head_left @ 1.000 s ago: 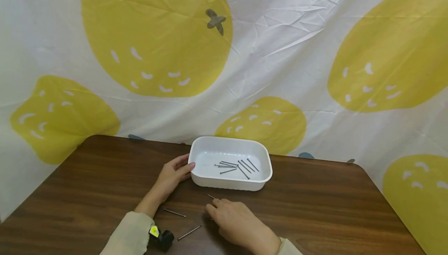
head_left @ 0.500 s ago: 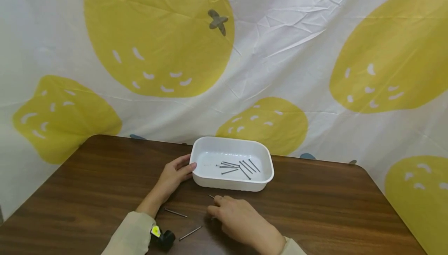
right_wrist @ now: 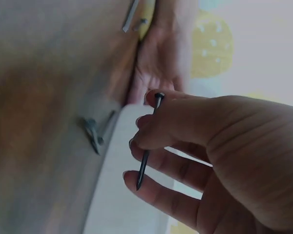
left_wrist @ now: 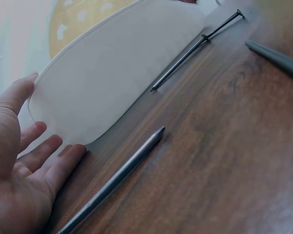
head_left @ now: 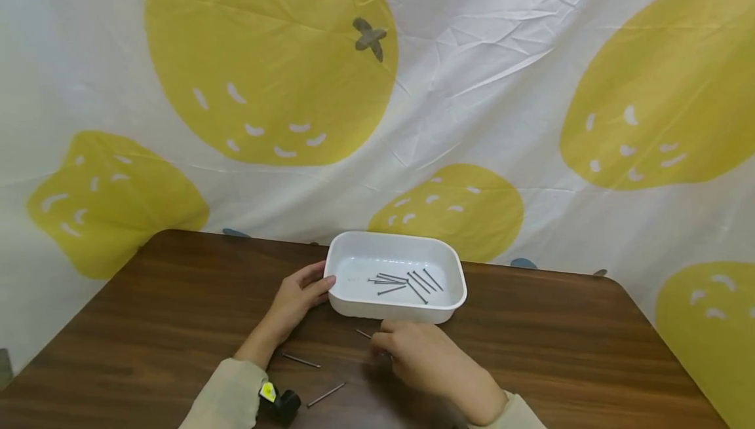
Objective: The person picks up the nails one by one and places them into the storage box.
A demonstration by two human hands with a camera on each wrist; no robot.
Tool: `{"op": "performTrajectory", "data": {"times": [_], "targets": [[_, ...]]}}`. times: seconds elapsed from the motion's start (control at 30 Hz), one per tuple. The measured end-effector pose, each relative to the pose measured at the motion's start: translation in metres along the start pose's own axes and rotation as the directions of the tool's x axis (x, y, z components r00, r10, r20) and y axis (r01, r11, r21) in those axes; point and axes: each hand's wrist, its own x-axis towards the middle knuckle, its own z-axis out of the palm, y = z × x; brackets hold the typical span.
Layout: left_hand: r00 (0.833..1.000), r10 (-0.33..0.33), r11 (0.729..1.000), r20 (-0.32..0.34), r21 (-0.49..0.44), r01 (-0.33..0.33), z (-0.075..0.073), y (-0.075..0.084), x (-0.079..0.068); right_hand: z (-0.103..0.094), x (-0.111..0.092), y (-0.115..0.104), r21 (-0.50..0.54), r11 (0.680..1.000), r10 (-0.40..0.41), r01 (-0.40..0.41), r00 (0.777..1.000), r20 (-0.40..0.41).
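A white plastic tray (head_left: 389, 312) stands on the table, with several steel nails (head_left: 417, 287) lying loose inside. My left hand (head_left: 297, 297) holds the tray's left end. Its thumb is at the rim and the other fingers lie against the outer wall. In the right wrist view my right hand (right_wrist: 195, 141) pinches a nail (right_wrist: 143, 168) between thumb and fingers, head up and point down. From the head view this hand is just in front of the tray, low over the table, and its fingertips are mostly hidden.
Two separate nails lie near the left wrist, one farther back (head_left: 301, 360) and one nearer (head_left: 326, 395). More nails (left_wrist: 185, 57) lie close to the tray's front wall, partly hidden by the right hand in the head view. A fruit-print cloth (head_left: 283, 62) hangs behind the table.
My right hand has risen slightly and shifted right with the nail in its fingers. The left hand stays on the tray; the head view has drifted a little.
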Motion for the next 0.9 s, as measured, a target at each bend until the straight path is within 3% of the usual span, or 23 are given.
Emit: {"op": "performTrajectory", "data": {"times": [0.2,0.5,0.9], "targets": [[1.000,0.002,1.000,-0.001,-0.008,-0.002,0.001,-0.001,0.001,-0.016,0.004,0.012,0.042,0.999,-0.016,0.017,0.999,-0.041],[1.000,0.002,1.000,-0.004,0.000,-0.002,-0.001,-0.003,0.001,-0.037,0.026,0.035,0.070,0.997,-0.030,0.029,0.999,0.016],[1.000,0.018,1.000,-0.004,-0.021,-0.018,0.000,-0.003,0.001,-0.041,0.056,0.065,0.087,0.996,-0.044,0.036,0.995,0.089]]}}
